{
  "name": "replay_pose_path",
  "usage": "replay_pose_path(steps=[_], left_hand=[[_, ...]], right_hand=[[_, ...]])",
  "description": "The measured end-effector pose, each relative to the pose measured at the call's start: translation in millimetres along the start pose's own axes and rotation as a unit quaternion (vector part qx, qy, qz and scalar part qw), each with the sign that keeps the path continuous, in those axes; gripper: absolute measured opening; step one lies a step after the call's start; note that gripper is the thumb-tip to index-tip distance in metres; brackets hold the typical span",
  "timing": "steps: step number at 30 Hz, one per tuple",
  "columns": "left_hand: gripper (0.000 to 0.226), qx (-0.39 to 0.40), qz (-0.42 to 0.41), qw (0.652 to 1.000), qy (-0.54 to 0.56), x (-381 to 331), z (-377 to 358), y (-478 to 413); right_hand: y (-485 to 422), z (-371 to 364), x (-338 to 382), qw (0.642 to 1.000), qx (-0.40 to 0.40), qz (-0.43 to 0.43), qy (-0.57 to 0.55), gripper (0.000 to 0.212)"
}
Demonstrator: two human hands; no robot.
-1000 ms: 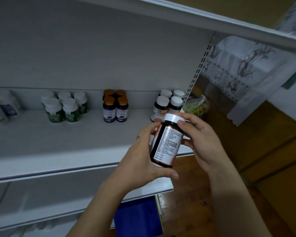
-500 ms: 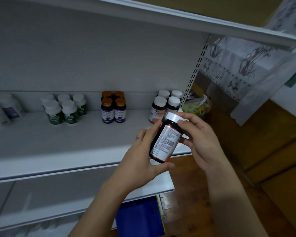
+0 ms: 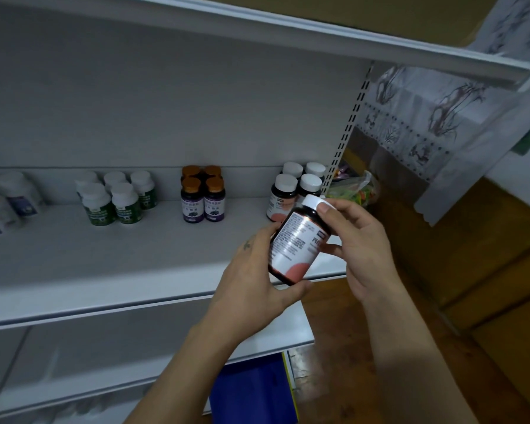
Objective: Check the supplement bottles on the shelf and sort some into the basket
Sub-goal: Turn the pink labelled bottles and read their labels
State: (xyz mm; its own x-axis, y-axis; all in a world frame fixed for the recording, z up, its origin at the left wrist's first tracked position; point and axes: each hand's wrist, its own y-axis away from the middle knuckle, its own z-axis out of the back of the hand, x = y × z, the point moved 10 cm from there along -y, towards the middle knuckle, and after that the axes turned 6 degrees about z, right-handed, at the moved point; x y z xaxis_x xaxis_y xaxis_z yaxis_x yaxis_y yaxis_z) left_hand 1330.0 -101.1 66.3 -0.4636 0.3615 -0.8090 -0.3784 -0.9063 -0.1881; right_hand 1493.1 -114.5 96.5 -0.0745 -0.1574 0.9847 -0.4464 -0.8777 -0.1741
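Left grip (image 3: 248, 286) curls round the base of the dark, white-capped supplement bottle (image 3: 294, 246). Right grip (image 3: 361, 249) pinches its shoulder, one finger on the cap. Bottle tilted, held clear of the shelf (image 3: 135, 255) by its front edge. We'd rotate it slowly to read the label, with the base cupped.

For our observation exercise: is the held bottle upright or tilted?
Tilted. The bottle leans with its cap up and right of its base.

Both forearms (image 3: 410, 362) are seen bare, a small dark mark (image 3: 247, 243) is borne on the back of the left hand (image 3: 251, 283), and the nails (image 3: 322, 206) of the right hand (image 3: 361, 255) are cut short.
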Motion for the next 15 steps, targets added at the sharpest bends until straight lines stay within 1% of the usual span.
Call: replay_pose_path(steps=[3, 7, 11, 15], left_hand=[[0.091, 0.004, 0.017, 1.000, 0.020, -1, 0, 0], [0.094, 0.008, 0.028, 0.999, 0.033, 0, -2, 0], [0.096, 0.005, 0.022, 0.998, 0.056, -4, 1, 1], [0.096, 0.012, 0.016, 0.997, 0.069, -8, 2, 2]], right_hand=[[-1, -2, 3, 1.000, 0.017, 0.013, 0.013, 0.013], [1, -3, 5, 0.999, 0.040, 0.014, -0.001, 0.019], [1, -9, -3, 0.996, 0.074, -0.019, -0.048, 0.029], [1, -15, -4, 0.985, 0.094, -0.036, -0.140, 0.027]])
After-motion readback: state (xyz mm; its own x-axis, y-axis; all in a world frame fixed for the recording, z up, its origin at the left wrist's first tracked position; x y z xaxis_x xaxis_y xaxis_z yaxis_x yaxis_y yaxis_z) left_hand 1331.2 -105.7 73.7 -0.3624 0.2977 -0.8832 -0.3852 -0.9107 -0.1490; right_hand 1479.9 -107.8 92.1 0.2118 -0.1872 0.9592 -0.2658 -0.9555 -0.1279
